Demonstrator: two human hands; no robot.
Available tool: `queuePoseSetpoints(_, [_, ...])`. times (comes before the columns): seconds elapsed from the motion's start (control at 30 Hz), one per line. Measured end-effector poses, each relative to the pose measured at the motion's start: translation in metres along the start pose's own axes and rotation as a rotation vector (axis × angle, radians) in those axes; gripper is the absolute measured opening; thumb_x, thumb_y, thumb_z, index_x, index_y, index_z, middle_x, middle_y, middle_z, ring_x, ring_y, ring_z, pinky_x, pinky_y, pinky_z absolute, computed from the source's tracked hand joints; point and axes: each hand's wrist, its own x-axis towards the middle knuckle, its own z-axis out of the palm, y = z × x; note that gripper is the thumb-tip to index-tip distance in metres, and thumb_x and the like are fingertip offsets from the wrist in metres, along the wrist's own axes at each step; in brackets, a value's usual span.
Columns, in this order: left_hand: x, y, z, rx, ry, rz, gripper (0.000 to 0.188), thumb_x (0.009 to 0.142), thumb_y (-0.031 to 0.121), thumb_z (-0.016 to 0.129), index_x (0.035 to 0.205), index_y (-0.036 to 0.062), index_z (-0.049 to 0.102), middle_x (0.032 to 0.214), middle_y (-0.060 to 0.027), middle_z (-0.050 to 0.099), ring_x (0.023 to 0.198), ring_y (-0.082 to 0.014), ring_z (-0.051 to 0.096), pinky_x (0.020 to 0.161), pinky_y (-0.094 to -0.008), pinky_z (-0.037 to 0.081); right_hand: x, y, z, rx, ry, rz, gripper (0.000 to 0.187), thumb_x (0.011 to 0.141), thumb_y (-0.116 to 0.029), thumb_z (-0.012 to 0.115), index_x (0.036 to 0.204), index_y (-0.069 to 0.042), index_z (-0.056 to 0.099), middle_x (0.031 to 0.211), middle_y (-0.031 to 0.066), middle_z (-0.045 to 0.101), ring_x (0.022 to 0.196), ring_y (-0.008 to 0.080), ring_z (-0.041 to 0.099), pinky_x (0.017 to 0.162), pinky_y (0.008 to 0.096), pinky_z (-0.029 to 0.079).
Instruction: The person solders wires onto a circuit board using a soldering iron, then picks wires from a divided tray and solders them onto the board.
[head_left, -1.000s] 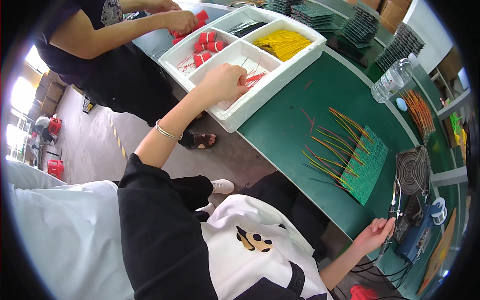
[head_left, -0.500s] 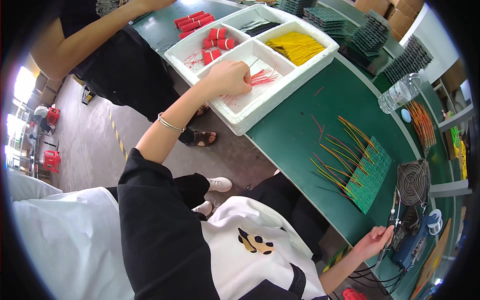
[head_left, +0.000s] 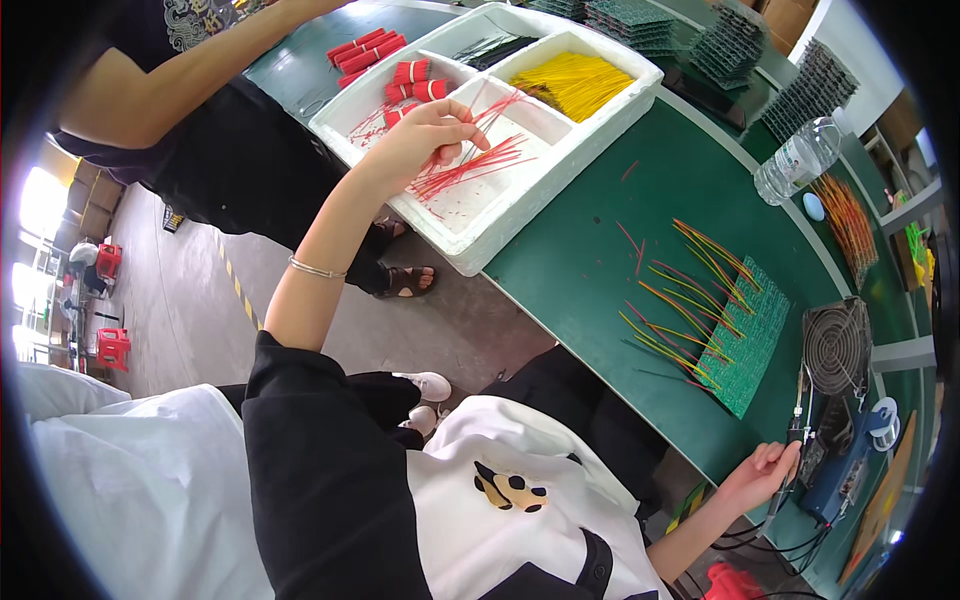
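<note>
My left hand [head_left: 425,135] reaches into a white foam tray [head_left: 520,205] and pinches a thin red wire [head_left: 490,110] above a loose pile of red wires [head_left: 465,170]. My right hand [head_left: 762,472] rests at the lower right, shut on a soldering iron [head_left: 797,420] near the table edge. A green circuit board [head_left: 745,335] lies between them on the green table [head_left: 580,250], with several red and yellow wires [head_left: 680,300] stuck along its left side.
The tray also holds yellow wires [head_left: 575,80] and bundled red wires [head_left: 412,72]. Another person [head_left: 190,100] stands at the upper left. A clear plastic bottle [head_left: 795,160], a small grey fan [head_left: 835,345], a blue box [head_left: 845,465] and stacked boards [head_left: 630,15] surround the work area.
My left hand has lifted a red wire out of the pile in the tray. The view has shifted slightly. My right hand stays on the soldering iron.
</note>
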Motion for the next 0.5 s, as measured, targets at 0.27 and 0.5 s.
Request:
queuePoseSetpoints(0.27, [0.0005, 0.0017, 0.0, -0.102, 0.082, 0.016, 0.01, 0.089, 0.008, 0.049, 0.099, 0.0055, 0.046, 0.094, -0.0133, 0.06, 0.054, -0.0029, 0.033, 0.046, -0.0143, 0.031, -0.0013, -0.0002, 0.0, 0.008, -0.014, 0.0, 0.024, 0.093, -0.013, 0.049, 0.07, -0.011, 0.04, 0.053, -0.0021, 0.036, 0.046, 0.003, 0.027, 0.043, 0.0192, 0.02])
queuePoseSetpoints(0.5, [0.0019, -0.0007, -0.0038, -0.114, 0.062, 0.045, 0.006, 0.09, 0.008, 0.048, 0.096, 0.0064, 0.047, 0.096, -0.015, 0.062, 0.054, -0.0029, 0.032, 0.047, -0.0146, 0.031, -0.0001, 0.0011, -0.0006, 0.019, -0.009, -0.006, 0.025, 0.092, -0.011, 0.049, 0.069, -0.011, 0.039, 0.053, -0.0022, 0.036, 0.046, 0.0029, 0.027, 0.043, 0.0192, 0.021])
